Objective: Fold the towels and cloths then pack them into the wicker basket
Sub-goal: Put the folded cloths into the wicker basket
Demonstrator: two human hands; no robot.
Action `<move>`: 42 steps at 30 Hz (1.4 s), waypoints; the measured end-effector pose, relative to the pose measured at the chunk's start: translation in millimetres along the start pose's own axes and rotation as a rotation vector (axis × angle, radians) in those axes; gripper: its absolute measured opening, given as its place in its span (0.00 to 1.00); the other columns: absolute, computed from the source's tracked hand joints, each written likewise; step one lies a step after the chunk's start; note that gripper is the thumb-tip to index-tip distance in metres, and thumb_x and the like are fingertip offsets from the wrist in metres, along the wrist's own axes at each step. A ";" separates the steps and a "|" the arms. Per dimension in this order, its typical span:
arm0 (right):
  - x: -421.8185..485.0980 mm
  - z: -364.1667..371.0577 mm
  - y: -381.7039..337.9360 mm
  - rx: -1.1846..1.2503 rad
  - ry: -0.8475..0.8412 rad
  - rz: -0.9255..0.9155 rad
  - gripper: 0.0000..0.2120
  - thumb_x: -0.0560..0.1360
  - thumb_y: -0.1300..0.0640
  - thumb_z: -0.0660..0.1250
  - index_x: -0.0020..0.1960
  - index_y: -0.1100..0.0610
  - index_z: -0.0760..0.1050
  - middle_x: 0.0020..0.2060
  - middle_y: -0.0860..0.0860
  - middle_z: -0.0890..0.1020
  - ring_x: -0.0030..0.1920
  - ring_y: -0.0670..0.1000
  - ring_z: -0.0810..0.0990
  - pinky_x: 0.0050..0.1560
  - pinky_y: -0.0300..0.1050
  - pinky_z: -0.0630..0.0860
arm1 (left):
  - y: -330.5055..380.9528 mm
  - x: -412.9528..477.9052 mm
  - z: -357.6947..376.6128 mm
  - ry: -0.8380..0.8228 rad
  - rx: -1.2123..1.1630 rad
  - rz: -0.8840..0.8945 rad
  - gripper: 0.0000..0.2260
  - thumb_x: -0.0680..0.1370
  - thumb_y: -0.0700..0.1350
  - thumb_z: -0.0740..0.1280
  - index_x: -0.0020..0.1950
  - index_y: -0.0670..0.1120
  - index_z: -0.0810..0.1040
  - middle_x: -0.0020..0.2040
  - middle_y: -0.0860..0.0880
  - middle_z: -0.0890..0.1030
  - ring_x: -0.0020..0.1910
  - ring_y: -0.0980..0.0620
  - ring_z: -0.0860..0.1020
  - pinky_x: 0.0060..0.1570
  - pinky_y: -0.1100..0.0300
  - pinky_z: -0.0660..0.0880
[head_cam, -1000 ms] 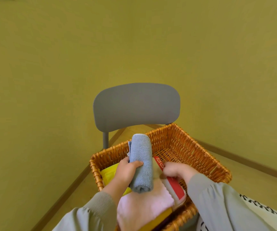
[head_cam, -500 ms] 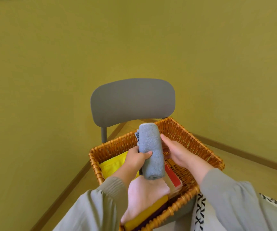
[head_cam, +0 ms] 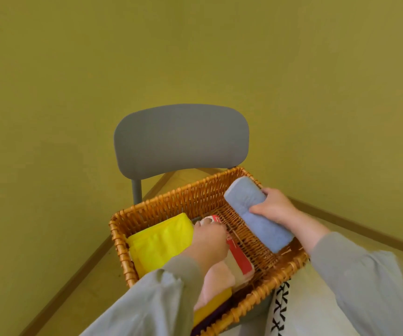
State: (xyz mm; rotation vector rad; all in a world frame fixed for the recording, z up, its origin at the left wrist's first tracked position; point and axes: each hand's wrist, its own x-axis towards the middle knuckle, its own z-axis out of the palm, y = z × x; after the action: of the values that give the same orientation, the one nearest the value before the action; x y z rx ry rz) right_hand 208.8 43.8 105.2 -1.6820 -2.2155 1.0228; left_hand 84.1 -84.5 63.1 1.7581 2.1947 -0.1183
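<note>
- Yellow folded cloth (head_cam: 161, 241) is seen tucked into the left end of the wicker basket (head_cam: 195, 197).
- Left hand (head_cam: 210, 241) is laid on the red-striped cloth (head_cam: 240, 260) just beside it, fingers bent down; whether anything's actually pinched can't be told tbh.
- Pink cloth (head_cam: 217, 280) is stacked under that wrist.
- Blue rolled towel (head_cam: 256, 214) is gripped by the right hand (head_cam: 278, 207), angled along the basket's right wall.

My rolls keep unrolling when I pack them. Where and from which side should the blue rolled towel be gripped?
Round its middle, from its right side, as the right hand grips the blue rolled towel now: it is a long cylinder, so a wrap across it likely keeps the layers closed.
</note>
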 end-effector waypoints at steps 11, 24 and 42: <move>24.4 49.6 23.0 0.310 -0.263 0.313 0.26 0.57 0.55 0.69 0.54 0.62 0.76 0.46 0.60 0.82 0.45 0.60 0.82 0.47 0.50 0.78 | 9.9 24.1 32.0 -0.182 0.231 -0.073 0.53 0.71 0.71 0.61 0.77 0.38 0.38 0.78 0.39 0.43 0.77 0.41 0.45 0.74 0.43 0.46; 2.9 75.6 37.1 -0.835 -0.346 -0.001 0.39 0.79 0.54 0.58 0.76 0.51 0.31 0.76 0.57 0.38 0.74 0.62 0.54 0.68 0.54 0.64 | 8.0 22.7 41.3 -0.151 0.213 -0.069 0.51 0.72 0.72 0.58 0.77 0.39 0.38 0.78 0.40 0.42 0.77 0.41 0.44 0.75 0.44 0.45; -63.0 65.5 10.8 -0.337 0.215 -0.195 0.16 0.77 0.58 0.59 0.63 0.57 0.75 0.65 0.53 0.73 0.66 0.54 0.66 0.68 0.46 0.62 | -13.9 -25.3 7.4 0.116 0.146 0.019 0.25 0.81 0.51 0.55 0.75 0.42 0.59 0.75 0.44 0.60 0.76 0.44 0.53 0.73 0.45 0.51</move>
State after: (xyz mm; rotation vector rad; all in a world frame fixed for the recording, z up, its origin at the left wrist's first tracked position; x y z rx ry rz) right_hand 204.8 -38.8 65.8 -1.5649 -2.4432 0.4189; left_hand 77.0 -113.5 61.9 1.9079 2.3021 -0.1798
